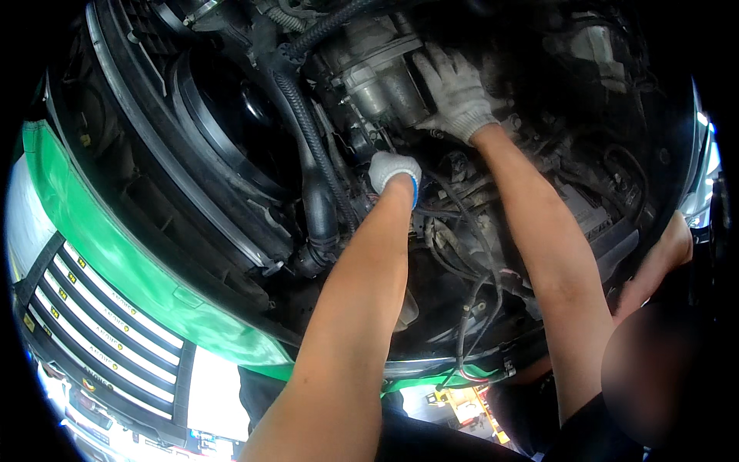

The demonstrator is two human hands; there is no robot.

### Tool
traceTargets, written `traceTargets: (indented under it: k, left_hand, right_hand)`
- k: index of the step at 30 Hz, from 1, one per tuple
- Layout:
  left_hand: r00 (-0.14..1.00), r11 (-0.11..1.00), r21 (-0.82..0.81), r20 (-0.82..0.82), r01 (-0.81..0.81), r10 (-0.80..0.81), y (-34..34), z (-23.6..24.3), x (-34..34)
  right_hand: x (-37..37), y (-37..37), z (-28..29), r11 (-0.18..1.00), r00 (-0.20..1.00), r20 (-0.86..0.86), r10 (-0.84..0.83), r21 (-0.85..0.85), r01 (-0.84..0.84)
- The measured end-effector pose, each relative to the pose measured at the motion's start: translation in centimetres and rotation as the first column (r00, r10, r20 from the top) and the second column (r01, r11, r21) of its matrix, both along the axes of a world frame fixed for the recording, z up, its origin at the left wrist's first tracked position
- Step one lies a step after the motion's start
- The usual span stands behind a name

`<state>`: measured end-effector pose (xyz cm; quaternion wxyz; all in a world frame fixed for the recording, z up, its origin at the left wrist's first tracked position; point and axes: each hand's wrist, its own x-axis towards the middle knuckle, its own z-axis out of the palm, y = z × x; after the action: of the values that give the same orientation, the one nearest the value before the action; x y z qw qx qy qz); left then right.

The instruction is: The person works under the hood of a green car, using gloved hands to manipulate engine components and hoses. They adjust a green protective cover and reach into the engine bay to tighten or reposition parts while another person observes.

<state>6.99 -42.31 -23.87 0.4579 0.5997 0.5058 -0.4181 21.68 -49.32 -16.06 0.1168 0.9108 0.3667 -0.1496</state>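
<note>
Both of my hands wear pale knitted work gloves and reach down into a car's engine bay. My right hand (454, 94) has its fingers stretched and spread, lying along the side of a cylindrical metal housing (383, 86) with a flanged rim. Lower and to the left, my left hand (394, 171) is bunched closed just below that housing. Its fingertips point down and away, so whatever they grip is hidden. Close to my left wrist run a thin black cable (462, 208) and several metal fittings.
A thick black hose (312, 165) and the round fan shroud (223, 131) lie left. A green cover (115, 200) drapes the car's front edge. Loose wiring (466, 323) hangs near me. Another person's arm (658, 258) leans in at right. A drawer cabinet (108, 331) stands beyond.
</note>
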Motion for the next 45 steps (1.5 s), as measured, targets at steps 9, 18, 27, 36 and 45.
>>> traceTargets:
  k: [9, 18, 27, 36, 45]
  left_hand:
    - [0.188, 0.237, 0.176, 0.26, 0.955, -0.947, 2.0, 0.7, 0.1]
    - [0.949, 0.954, 0.06, 0.096, 0.295, -0.299, 1.6, 2.4, 0.3]
    - [0.999, 0.998, 0.051, 0.037, 0.027, -0.029, 1.2, -0.7, -0.5]
    - [0.997, 0.993, 0.093, 0.009, 0.078, -0.08, 1.7, 1.9, 0.6]
    - [0.84, 0.863, 0.24, 0.223, 0.445, -0.495, 4.7, 10.8, 1.5]
  right_hand:
    - [-0.1, 1.8, 1.1, 0.998, 0.999, -0.025, 0.022, -0.051, -0.023]
    - [0.0, 0.4, -0.4, 0.999, 0.999, 0.027, 0.033, 0.026, -0.033]
    - [0.1, 1.0, -0.7, 0.997, 0.998, 0.014, 0.056, 0.054, -0.056]
    - [-0.1, 0.5, -0.2, 0.997, 0.999, 0.03, 0.032, 0.073, -0.034]
    - [-0.2, 4.0, 0.1, 0.999, 0.996, -0.073, 0.046, 0.002, -0.046]
